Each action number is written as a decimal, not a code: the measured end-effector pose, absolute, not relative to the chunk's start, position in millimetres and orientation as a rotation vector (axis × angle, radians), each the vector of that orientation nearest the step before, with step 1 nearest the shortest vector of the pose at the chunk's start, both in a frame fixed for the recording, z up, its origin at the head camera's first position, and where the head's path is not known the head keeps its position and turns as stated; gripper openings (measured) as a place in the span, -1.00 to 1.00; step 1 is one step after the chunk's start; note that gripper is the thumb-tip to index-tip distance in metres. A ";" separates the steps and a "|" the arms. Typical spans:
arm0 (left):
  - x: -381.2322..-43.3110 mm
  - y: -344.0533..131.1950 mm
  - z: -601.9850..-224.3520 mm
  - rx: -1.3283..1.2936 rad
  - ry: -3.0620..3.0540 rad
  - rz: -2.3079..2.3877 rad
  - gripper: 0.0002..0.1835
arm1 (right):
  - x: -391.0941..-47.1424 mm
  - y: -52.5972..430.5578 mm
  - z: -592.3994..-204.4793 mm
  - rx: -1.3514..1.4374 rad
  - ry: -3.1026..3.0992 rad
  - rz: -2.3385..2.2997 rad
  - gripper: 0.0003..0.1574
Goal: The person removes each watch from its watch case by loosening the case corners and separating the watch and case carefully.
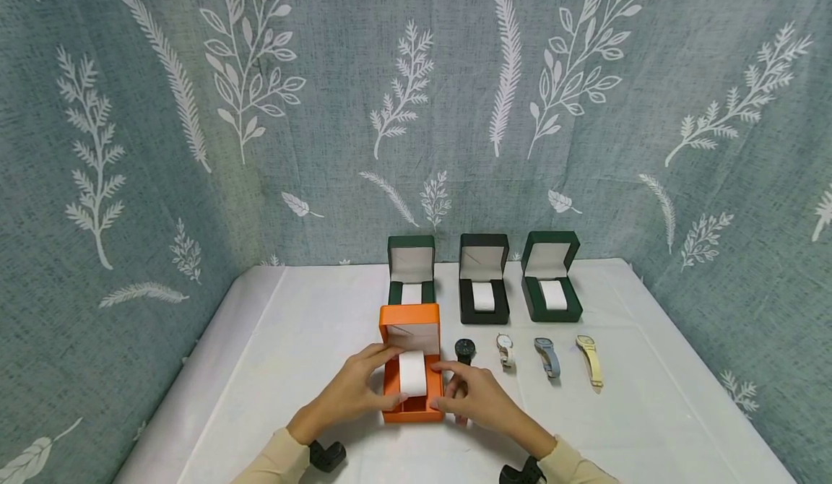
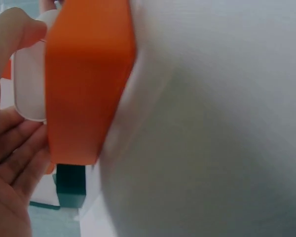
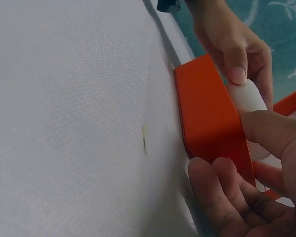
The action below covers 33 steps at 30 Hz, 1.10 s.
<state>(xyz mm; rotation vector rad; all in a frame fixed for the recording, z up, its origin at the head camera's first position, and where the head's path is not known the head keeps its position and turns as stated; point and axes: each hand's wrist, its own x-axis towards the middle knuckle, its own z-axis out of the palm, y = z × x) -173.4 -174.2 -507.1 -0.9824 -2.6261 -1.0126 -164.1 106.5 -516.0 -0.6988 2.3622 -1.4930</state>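
An open orange watch box (image 1: 413, 418) stands on the white table before me, its lid raised at the back. My left hand (image 1: 354, 384) pinches the white watch cushion (image 1: 412, 374) between thumb and fingers; the cushion sits partly above the box's rim. At the box's right side, my right hand (image 1: 479, 396) holds the wall, thumb over the front corner. The right wrist view shows the orange box (image 3: 209, 111) with the right hand's other fingers curled beside it. A black watch (image 1: 464, 349) lies just beyond the right hand, its strap partly hidden by that hand.
Behind stand three open watch boxes with white cushions: a green one (image 1: 393, 292), a black one (image 1: 466, 307) and another green one (image 1: 572, 316). To the right lie a white watch (image 1: 505, 347), a blue watch (image 1: 548, 357) and a yellow watch (image 1: 589, 357).
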 end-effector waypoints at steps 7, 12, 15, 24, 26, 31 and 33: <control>-170.0 -171.9 -504.9 -1.016 -2.653 -0.770 -0.24 | -164.4 105.4 -516.7 -0.674 2.358 -1.488 -0.29; -168.3 -170.5 -504.3 -1.012 -2.665 -0.691 -0.25 | -164.5 105.4 -518.0 -0.657 2.351 -1.488 -0.28; -168.4 -170.5 -502.8 -1.016 -2.674 -0.648 -0.27 | -164.4 105.7 -518.0 -0.658 2.345 -1.497 -0.28; -170.2 -170.5 -498.4 -1.035 -2.702 -0.665 -0.39 | -164.8 106.6 -517.3 -0.674 2.328 -1.514 -0.28; -170.5 -171.0 -498.2 -1.039 -2.708 -0.693 -0.39 | -165.0 106.5 -517.6 -0.672 2.330 -1.518 -0.29; -171.2 -177.0 -502.9 -1.006 -2.677 -0.821 -0.42 | -163.2 106.5 -518.9 -0.680 2.324 -1.558 -0.25; -172.2 -181.3 -506.0 -0.975 -2.626 -0.895 -0.43 | -161.9 106.8 -519.4 -0.682 2.322 -1.579 -0.21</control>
